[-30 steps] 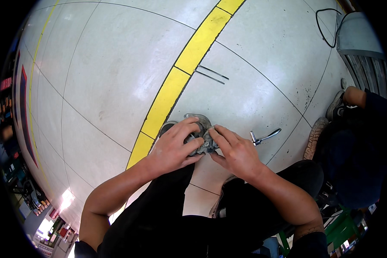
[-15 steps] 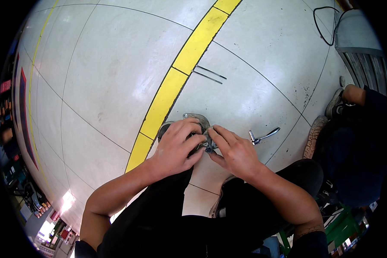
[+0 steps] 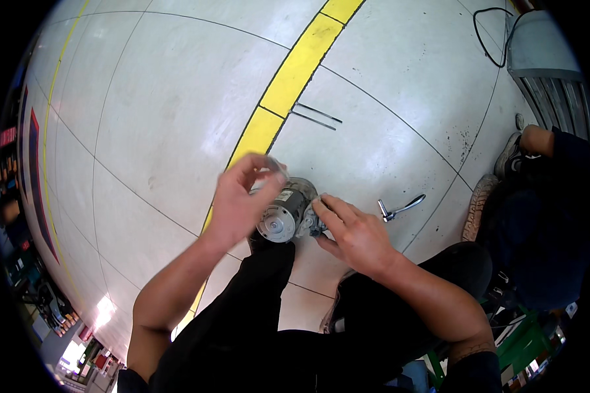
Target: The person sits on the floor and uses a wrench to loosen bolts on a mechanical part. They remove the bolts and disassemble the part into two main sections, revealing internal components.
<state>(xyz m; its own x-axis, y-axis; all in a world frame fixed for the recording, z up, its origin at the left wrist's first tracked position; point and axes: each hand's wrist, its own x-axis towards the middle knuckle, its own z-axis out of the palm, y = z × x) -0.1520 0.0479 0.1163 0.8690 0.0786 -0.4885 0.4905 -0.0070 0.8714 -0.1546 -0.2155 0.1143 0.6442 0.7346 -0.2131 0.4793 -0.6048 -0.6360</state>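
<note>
A starter motor, a metal cylinder with a round silver end cap, sits between my knees, its end facing me. On its right side is a smaller grimy metal part. My right hand grips that side, fingertips over the top and thumb below. My left hand is raised just above and left of the motor, its fingers curled in a pinch. Something greyish and blurred shows at those fingertips; I cannot make out what it is. The motor's far side is partly hidden by my left hand.
A ratchet wrench lies on the floor to the right. Two thin metal rods lie ahead, beside a yellow floor stripe. Another person's shoe and dark clothing are at the right, near a grey metal cabinet with a black cable.
My left hand has lifted off the motor and moved up and left, uncovering the round end cap. My right hand has stayed on the motor's right side.
</note>
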